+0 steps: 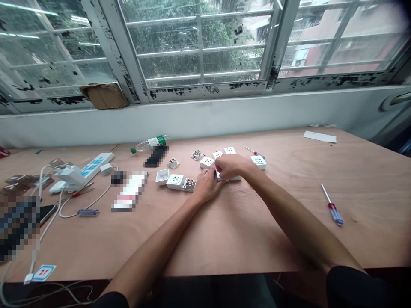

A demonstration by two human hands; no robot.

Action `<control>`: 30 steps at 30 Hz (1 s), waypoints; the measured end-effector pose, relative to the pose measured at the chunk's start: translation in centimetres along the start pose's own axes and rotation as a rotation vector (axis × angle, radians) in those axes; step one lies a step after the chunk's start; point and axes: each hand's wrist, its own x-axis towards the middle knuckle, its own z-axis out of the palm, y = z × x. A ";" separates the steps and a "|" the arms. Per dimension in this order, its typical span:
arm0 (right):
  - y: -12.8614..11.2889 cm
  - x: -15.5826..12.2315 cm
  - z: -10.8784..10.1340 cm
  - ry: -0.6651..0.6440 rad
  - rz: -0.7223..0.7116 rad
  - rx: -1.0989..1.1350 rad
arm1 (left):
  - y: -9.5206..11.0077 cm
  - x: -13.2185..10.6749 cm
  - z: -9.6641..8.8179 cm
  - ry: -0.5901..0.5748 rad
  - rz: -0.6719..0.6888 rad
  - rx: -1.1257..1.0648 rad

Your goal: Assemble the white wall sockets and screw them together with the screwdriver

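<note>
My two hands meet at mid-table over a small white wall socket (218, 175), which they mostly cover. With its fingers pressed against the near left side of that socket, my left hand (206, 184) holds it down on the table. My right hand (231, 165) is curled closed on top; whatever it grips is hidden. Just left of my left hand lies an opened socket back (189, 184), beside a white socket (175, 182) and an empty white box (162, 176). Behind my hands sit another socket (207, 162) and one farther back (229, 150).
A screwdriver (335, 214) lies at the right, another (253, 152) behind my right hand, near a socket (258, 161). Bare socket inserts (174, 162) and a plastic bottle (156, 141) lie farther back. A power strip (93, 167) and white cables occupy the left.
</note>
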 end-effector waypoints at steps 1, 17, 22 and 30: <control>0.2 0.0 -0.1 -0.014 -0.010 0.017 | 0.0 0.0 0.0 -0.002 0.001 0.000; 5.4 0.4 0.3 -0.137 0.460 0.019 | -0.4 0.0 0.4 0.011 0.016 0.008; 5.4 0.5 0.7 -0.247 0.478 0.044 | -0.5 0.0 0.5 0.011 0.015 0.009; 5.9 -1.4 -1.6 0.107 0.493 -0.015 | -0.3 -0.1 0.4 0.009 0.016 0.008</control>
